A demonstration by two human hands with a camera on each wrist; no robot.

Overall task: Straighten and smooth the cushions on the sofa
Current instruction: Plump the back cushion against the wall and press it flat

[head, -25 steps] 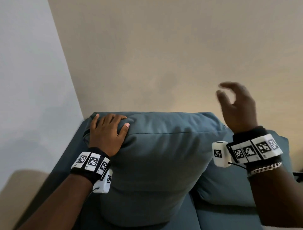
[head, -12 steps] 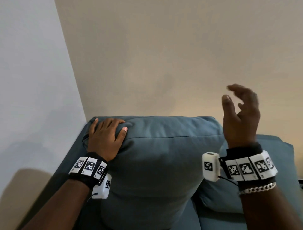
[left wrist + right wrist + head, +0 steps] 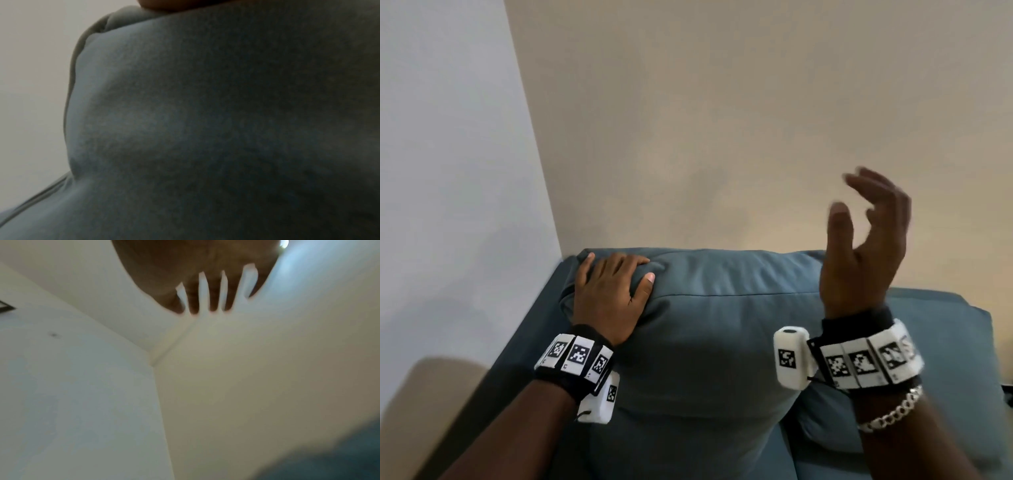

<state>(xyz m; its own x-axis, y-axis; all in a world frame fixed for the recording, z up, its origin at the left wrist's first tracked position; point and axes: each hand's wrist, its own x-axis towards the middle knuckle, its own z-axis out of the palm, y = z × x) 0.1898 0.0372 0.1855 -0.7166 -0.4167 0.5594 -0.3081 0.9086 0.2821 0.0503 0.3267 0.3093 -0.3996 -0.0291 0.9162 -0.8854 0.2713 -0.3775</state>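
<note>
A plump blue-grey back cushion (image 3: 709, 342) stands upright on the sofa in the head view and fills the left wrist view (image 3: 205, 129). My left hand (image 3: 613, 284) grips its top left corner, fingers curled over the top edge and thumb pressed into the front. My right hand (image 3: 866, 240) hangs in the air above the cushion's top right corner, fingers loosely spread and holding nothing; the right wrist view shows it (image 3: 205, 288) blurred against the wall. A second blue cushion (image 3: 935, 359) leans behind and to the right.
The sofa sits in a room corner: a pale grey wall (image 3: 448, 171) on the left, a beige wall (image 3: 722, 120) behind. The sofa's left arm (image 3: 524, 349) runs along the grey wall. The seat (image 3: 825, 469) shows at the bottom.
My right hand has risen a little and turned its palm leftward above the cushion's right corner. The left hand keeps its hold on the left corner.
</note>
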